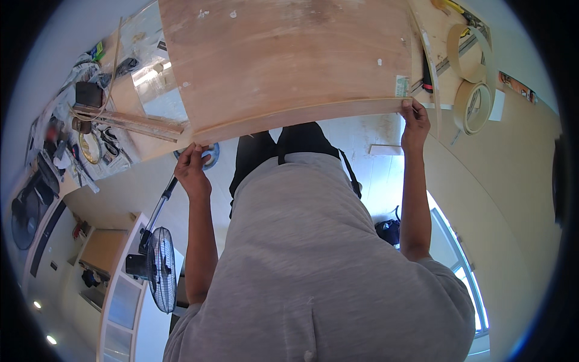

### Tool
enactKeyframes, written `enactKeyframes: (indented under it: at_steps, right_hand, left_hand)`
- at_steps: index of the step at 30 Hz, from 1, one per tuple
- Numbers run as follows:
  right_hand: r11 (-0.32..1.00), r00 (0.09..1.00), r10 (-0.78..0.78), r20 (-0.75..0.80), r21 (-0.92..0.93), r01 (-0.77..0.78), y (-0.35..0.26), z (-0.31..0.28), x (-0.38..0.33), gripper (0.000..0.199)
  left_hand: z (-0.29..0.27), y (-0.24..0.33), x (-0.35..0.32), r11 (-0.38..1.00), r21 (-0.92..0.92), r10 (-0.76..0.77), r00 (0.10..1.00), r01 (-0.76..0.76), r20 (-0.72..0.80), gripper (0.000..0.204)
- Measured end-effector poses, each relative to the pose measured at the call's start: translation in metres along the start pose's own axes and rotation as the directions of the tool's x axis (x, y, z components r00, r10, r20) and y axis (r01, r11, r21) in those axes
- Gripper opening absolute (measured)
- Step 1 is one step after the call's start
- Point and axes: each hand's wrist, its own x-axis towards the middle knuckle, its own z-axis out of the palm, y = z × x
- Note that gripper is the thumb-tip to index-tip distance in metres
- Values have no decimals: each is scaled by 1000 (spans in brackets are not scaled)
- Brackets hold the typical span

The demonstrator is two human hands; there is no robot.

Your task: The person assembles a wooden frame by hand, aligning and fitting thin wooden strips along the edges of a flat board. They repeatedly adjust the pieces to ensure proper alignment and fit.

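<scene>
A large plywood board (289, 54) lies on the work table in front of me. Along its near edge runs a long, thin wood-coloured strip (301, 113), slightly bowed in the view. My left hand (193, 169) pinches the strip's left end at the board's near left corner. At the other end, my right hand (415, 123) has thumb and fingers closed on the strip beside the near right corner. A small printed label (402, 85) sits on the board close to my right hand.
Rolled edge banding (472, 107) rests on the right, near a narrow strip (427, 54). Wooden battens (132, 120) and assorted tools crowd the left side. A standing fan (161, 268) is at my lower left. An offcut (386, 149) lies on the floor.
</scene>
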Motion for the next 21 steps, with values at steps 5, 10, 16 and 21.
enactKeyframes:
  at_steps: [5, 10, 16, 21]
  right_hand:
    - [998, 1000, 11, -29, -66, -13, 1, -1, -1, 45]
    - [1000, 1000, -23, -10, -21, 22, 4, -2, 1, 39]
    - [1000, 999, -21, -25, 7, 21, 7, -4, 0, 39]
    - [1000, 1000, 9, -16, -8, -9, -3, 2, -4, 40]
  left_hand:
    - [-1, -5, 4, 1000, -19, -5, 1000, 5, -15, 26]
    - [-8, -9, 10, 999, 27, 20, 999, -19, -35, 24]
    - [0, -11, 9, 1000, -7, 23, 999, -23, -25, 26]
    - [2, -5, 7, 1000, 25, 15, 999, -14, -33, 26]
